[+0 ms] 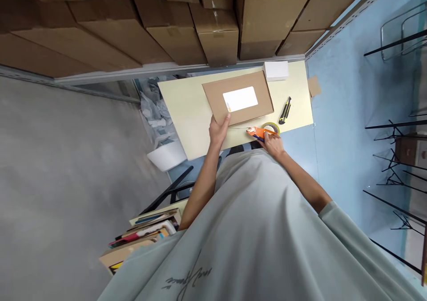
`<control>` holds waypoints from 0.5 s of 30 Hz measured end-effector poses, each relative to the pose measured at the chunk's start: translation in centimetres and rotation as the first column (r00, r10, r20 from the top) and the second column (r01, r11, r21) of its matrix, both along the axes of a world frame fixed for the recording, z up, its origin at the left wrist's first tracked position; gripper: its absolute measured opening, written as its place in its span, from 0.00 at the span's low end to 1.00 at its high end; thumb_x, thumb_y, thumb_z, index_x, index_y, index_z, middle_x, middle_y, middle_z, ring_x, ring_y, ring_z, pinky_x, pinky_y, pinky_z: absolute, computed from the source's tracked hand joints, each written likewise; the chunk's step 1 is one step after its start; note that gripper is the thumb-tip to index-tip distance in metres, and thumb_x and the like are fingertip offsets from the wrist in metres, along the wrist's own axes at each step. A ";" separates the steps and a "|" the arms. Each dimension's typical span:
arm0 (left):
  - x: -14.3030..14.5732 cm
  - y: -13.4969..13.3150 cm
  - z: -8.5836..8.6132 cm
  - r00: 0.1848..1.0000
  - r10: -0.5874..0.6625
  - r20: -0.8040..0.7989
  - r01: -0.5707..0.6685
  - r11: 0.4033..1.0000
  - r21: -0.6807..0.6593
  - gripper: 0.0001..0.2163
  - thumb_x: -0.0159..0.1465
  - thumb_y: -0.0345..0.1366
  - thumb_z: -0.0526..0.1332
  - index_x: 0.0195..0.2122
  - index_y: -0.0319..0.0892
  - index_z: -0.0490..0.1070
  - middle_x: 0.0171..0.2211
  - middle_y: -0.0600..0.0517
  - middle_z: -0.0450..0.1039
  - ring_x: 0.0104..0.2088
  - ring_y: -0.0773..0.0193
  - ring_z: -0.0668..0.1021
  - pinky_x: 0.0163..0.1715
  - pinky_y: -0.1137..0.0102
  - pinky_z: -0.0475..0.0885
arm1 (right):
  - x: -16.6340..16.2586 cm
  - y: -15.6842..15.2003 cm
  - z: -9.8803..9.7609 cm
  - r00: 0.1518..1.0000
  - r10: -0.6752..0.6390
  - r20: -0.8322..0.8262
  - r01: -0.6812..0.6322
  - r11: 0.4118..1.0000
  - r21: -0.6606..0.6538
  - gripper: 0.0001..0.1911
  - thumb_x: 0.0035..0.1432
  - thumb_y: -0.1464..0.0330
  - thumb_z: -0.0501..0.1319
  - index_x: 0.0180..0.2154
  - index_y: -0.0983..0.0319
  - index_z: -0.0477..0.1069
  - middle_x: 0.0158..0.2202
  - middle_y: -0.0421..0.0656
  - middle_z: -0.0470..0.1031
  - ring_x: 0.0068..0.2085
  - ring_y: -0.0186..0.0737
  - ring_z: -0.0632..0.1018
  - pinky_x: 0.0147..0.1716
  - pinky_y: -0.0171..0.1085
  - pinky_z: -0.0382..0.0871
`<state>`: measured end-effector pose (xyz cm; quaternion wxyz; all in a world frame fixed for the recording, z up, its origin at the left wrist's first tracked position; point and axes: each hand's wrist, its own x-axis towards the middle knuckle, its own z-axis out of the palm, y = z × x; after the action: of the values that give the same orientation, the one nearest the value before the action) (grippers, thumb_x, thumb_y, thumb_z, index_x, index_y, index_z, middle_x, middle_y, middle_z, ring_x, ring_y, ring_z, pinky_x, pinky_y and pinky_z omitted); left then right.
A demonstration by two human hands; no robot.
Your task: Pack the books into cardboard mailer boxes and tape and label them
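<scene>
My left hand [219,132] is closed on the near left corner of a flat brown cardboard box [213,97], thumb on top. A white label [240,99] is on the box's upper face. In my right hand [274,145] is an orange tape dispenser [256,132], close to the table's near edge. Its roll of tape [274,126] shows a yellowish rim. A thin line, perhaps tape, runs leftward from the dispenser below the box. On the table to the right lies a black and yellow box cutter [284,110].
The pale yellow table [180,114] stands beneath a metal shelf [187,67] packed with cardboard cartons [216,42]. A small white box [276,71] is at the table's back. Crumpled plastic [151,107] and a white bin [167,155] are left of it; books [150,232] are lower left.
</scene>
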<state>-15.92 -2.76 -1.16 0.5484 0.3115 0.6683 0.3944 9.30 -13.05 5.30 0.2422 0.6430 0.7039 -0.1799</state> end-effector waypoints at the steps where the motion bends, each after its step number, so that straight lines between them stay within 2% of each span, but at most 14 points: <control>1: 0.7 0.0 0.2 1.000 -0.006 -0.028 0.007 1.000 0.008 0.28 0.66 0.49 0.80 0.63 0.42 0.80 0.64 0.40 0.84 0.67 0.47 0.83 0.72 0.57 0.76 | 0.2 0.2 -0.2 1.000 0.000 -0.012 0.000 1.000 -0.005 0.25 0.86 0.51 0.51 0.58 0.68 0.69 0.47 0.62 0.87 0.48 0.55 0.87 0.49 0.42 0.71; 4: 2.1 0.0 0.4 0.999 0.005 -0.041 -0.004 1.000 0.028 0.32 0.70 0.52 0.76 0.69 0.41 0.76 0.67 0.38 0.81 0.68 0.49 0.82 0.74 0.54 0.75 | 1.5 0.8 -1.0 0.998 0.028 -0.050 -0.028 0.999 -0.016 0.26 0.86 0.53 0.51 0.61 0.71 0.69 0.48 0.61 0.87 0.49 0.56 0.87 0.53 0.44 0.72; 10: 3.0 0.2 0.1 0.988 0.023 -0.152 -0.014 0.998 0.059 0.38 0.71 0.62 0.71 0.71 0.39 0.74 0.71 0.36 0.78 0.74 0.50 0.77 0.77 0.58 0.70 | 5.2 1.7 -2.0 0.975 0.181 -0.128 -0.184 0.983 -0.014 0.26 0.85 0.56 0.53 0.63 0.73 0.71 0.48 0.61 0.87 0.48 0.55 0.85 0.57 0.47 0.72; 12: 3.1 0.3 0.1 0.984 0.032 -0.177 -0.028 0.999 0.025 0.40 0.70 0.64 0.71 0.72 0.38 0.73 0.72 0.35 0.76 0.74 0.50 0.77 0.78 0.58 0.69 | 7.4 2.3 -1.8 0.974 0.192 -0.119 -0.194 0.981 -0.003 0.25 0.85 0.58 0.53 0.64 0.74 0.71 0.47 0.60 0.87 0.46 0.54 0.84 0.56 0.47 0.72; 15: 2.9 0.5 0.2 0.984 0.018 -0.175 -0.026 0.999 -0.039 0.43 0.69 0.65 0.70 0.73 0.38 0.70 0.75 0.33 0.73 0.75 0.50 0.76 0.78 0.56 0.68 | 12.7 3.2 -1.3 0.984 0.158 -0.084 -0.155 0.987 0.042 0.22 0.83 0.63 0.54 0.62 0.75 0.72 0.44 0.60 0.87 0.43 0.55 0.84 0.55 0.48 0.72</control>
<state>-13.07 -2.27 -0.99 0.4899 0.3259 0.7252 0.3577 22.00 -9.87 4.02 0.2133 0.5815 0.7651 -0.1759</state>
